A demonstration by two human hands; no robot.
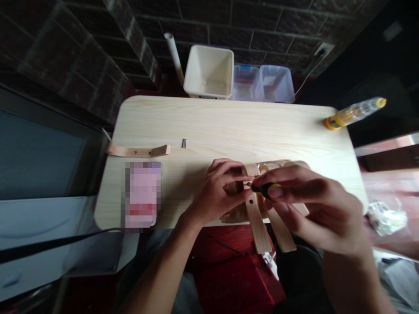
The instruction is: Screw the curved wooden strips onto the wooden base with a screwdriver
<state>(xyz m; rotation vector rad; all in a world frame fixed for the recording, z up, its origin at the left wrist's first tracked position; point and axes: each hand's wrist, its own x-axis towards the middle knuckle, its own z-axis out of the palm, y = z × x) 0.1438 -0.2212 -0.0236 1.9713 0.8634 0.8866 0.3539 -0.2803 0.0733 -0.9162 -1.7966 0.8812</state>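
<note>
My right hand (pixel 317 200) grips a short black-and-yellow screwdriver (pixel 266 190) between thumb and fingers. Its tip points left at a hole or screw in a curved pale wooden strip (pixel 258 226). My left hand (pixel 219 185) is closed on that strip, with thumb and index finger on either side of the screwdriver tip. A second dark hole shows lower on the strip. Beside it another wooden strip (pixel 284 229) also hangs over the table's front edge. Beneath the strips lies a brown, shiny wrapped bundle (pixel 236 214), mostly covered by my hands.
On the pale table (pixel 229 124) lie a curved wooden piece (pixel 140 151), a few screws (pixel 183 143) and a blurred-out pinkish rectangular item (pixel 143 187). A clear bottle with yellow ends (pixel 355 114) stands at the right. Behind are a cream bin (pixel 209 69) and clear tubs (pixel 276 83).
</note>
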